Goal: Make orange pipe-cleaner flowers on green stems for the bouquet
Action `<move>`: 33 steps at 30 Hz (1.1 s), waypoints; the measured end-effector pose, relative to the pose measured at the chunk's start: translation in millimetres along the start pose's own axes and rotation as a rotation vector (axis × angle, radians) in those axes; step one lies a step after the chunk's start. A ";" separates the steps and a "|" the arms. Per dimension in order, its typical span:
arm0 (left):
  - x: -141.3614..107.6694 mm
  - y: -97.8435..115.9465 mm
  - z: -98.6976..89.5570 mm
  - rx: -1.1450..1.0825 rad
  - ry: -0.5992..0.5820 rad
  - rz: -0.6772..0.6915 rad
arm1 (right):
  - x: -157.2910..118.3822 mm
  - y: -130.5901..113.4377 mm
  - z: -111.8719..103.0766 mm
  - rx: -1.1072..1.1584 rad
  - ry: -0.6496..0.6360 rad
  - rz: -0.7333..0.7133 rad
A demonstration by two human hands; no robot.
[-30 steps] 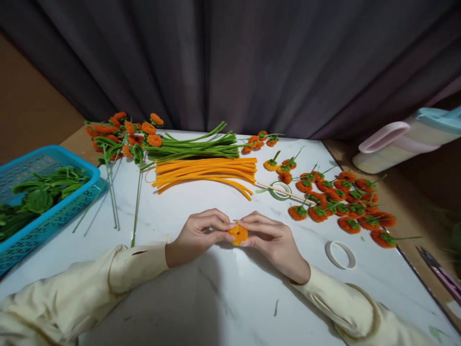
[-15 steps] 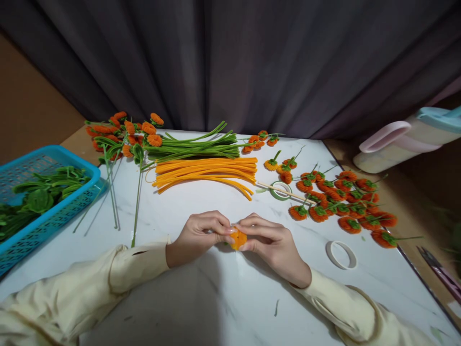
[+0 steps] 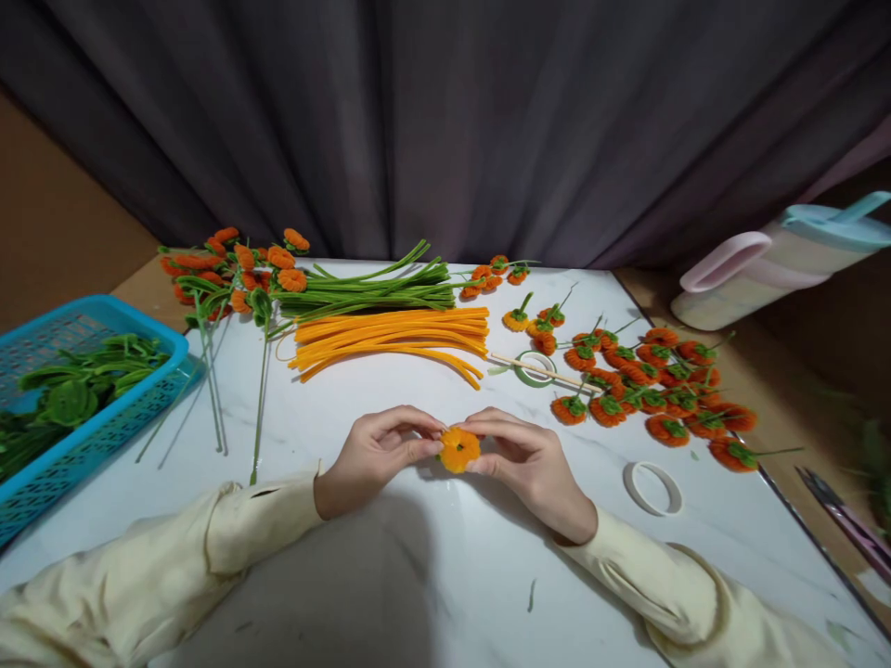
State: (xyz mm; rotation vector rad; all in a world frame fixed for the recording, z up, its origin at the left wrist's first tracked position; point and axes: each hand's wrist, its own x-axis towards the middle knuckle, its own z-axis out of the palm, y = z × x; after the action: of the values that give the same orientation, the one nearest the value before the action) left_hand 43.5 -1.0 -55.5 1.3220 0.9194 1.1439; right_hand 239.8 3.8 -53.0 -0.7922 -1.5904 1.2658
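Between my hands, above the white tabletop, is a small yellow-orange pipe-cleaner flower with a dark hole at its centre. My left hand pinches its left edge between thumb and fingers. The thumb and fingers of my right hand hold the right edge. A bit of green shows at the flower's left, partly hidden by my left fingertips. Beyond my hands lies a bundle of yellow-orange pipe cleaners, with green pipe cleaners behind it.
A blue basket of green leaf pieces stands left. Orange flowers lie in a left cluster and a right cluster. Also right are green tape, a thin stick, a white ring, pliers and a tumbler.
My fingers have shifted outward to the flower's edges, so more of its face and its centre hole show. The whole view has moved slightly.
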 end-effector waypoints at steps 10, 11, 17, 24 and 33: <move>-1.3 -5.3 0.4 0.019 -0.002 0.074 | -1.0 2.2 2.9 -0.025 -0.039 -0.033; -1.5 -5.3 0.2 0.031 -0.008 0.069 | -1.0 1.9 3.1 -0.027 -0.044 -0.040; -2.1 -3.7 -0.9 0.095 -0.019 0.017 | -0.9 0.8 3.1 -0.051 -0.057 -0.055; 2.4 -2.3 -6.7 0.055 -0.108 0.065 | -1.4 0.1 0.1 -0.079 0.008 -0.050; 2.0 -6.1 -5.0 0.337 -0.131 0.446 | -2.6 -1.0 -0.3 -0.051 -0.052 -0.073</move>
State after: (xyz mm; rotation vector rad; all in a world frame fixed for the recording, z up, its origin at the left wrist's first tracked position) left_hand 39.8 2.8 -61.7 1.9237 0.7614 1.2520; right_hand 241.1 1.3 -52.8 -0.7314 -1.6841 1.2071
